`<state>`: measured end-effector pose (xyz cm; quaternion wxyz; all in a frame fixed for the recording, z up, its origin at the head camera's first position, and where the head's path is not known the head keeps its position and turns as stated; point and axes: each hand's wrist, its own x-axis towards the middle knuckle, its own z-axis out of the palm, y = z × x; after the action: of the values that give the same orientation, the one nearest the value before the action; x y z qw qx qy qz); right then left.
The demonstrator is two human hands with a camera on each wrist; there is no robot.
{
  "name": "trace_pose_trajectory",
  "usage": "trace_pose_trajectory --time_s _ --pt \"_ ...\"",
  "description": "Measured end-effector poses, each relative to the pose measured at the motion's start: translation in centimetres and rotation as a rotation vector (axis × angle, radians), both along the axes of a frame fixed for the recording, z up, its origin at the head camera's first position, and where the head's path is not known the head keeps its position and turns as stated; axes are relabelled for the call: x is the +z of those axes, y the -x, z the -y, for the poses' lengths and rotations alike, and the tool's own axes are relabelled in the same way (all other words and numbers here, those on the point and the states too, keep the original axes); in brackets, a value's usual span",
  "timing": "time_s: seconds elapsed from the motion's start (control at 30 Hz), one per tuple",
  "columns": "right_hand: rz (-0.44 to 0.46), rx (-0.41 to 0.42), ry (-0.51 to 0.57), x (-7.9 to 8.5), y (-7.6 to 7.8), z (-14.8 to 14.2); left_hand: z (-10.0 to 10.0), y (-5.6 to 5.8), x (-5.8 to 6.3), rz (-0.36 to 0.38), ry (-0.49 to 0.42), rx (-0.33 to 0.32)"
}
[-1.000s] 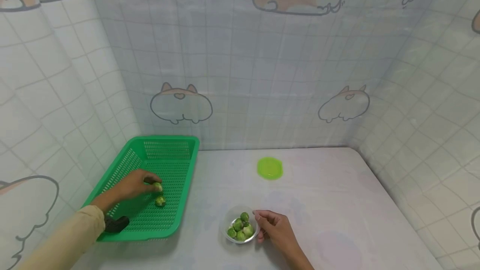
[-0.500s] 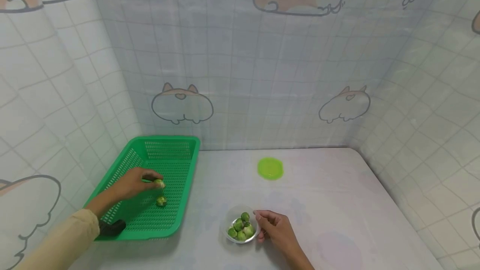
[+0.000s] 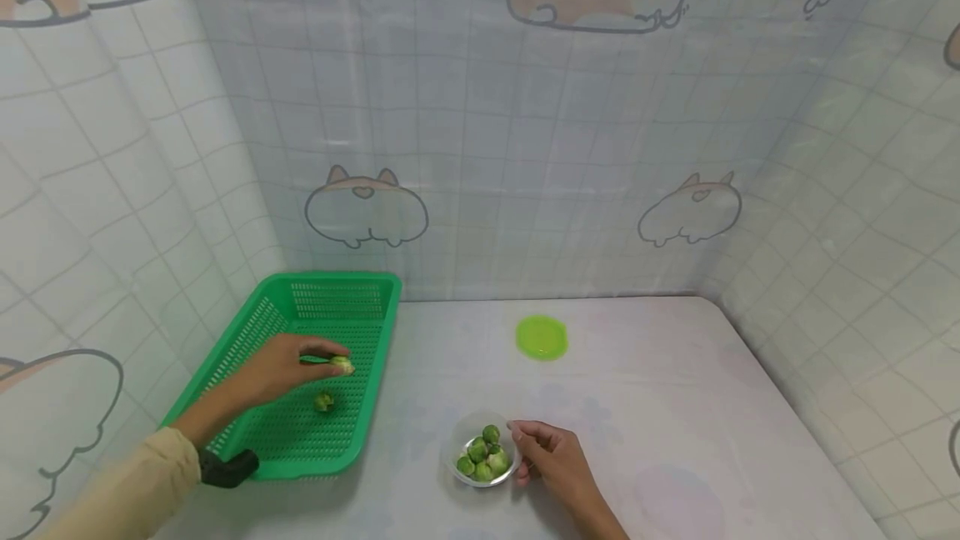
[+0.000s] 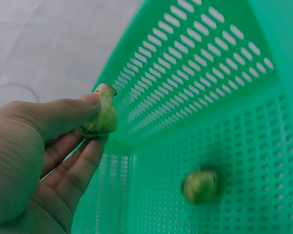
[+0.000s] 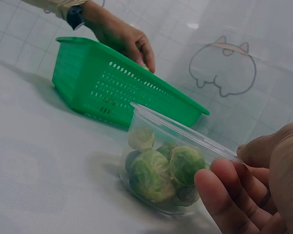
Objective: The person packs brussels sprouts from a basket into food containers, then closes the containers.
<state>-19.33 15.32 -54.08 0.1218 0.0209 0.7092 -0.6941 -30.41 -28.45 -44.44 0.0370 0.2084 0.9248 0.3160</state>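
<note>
My left hand (image 3: 281, 369) pinches a Brussels sprout (image 4: 105, 114) between thumb and fingertips, above the green basket (image 3: 389, 332). Below it, another sprout (image 3: 323, 402) lies on the basket floor. A small clear plastic tub (image 5: 136, 119) stands on the table to the right of the basket, with several Brussels sprouts (image 5: 151, 175) inside. The thumb and fingers of my right hand (image 3: 555, 461) pinch the tub's rim on its right side.
A bright green round lid (image 3: 542, 337) lies flat on the table behind the tub. The pale tabletop (image 3: 637, 407) meets a tile-patterned sheet (image 3: 525, 148) with cartoon dogs at the back and sides. A dark band (image 3: 228, 469) circles my left wrist.
My left hand has lifted the sprout and moved it to the right, towards the basket's right wall. My right hand and the tub have stayed in place.
</note>
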Motion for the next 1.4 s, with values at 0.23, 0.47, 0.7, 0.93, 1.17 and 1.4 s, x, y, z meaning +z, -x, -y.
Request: trace_pose_trajectory --time_s 0.23,0.47,0.7,0.93,1.17,1.4 --pt "-0.003 0.002 0.002 -0.1 -0.1 -0.2 -2.5 -1.2 1.1 0.047 -0.103 -0.043" --pt "-0.016 0.006 0.001 -0.4 -0.2 -0.3 -4.6 -1.7 1.2 0.085 -0.156 -0.103" --pt "-0.02 0.01 0.019 -0.4 -0.3 -0.4 -7.0 -2.4 0.8 0.116 -0.207 -0.175" --pt "-0.004 0.004 0.018 -0.4 -0.3 -0.4 -9.8 -3.2 -0.3 0.18 -0.292 -0.272" --pt "-0.006 0.002 0.022 -0.3 -0.3 -0.4 -13.2 -4.3 -0.7 0.233 -0.349 -0.32" --pt "-0.024 0.004 0.02 -0.4 -0.3 -0.4 -16.4 -5.0 -1.3 0.262 -0.369 -0.367"
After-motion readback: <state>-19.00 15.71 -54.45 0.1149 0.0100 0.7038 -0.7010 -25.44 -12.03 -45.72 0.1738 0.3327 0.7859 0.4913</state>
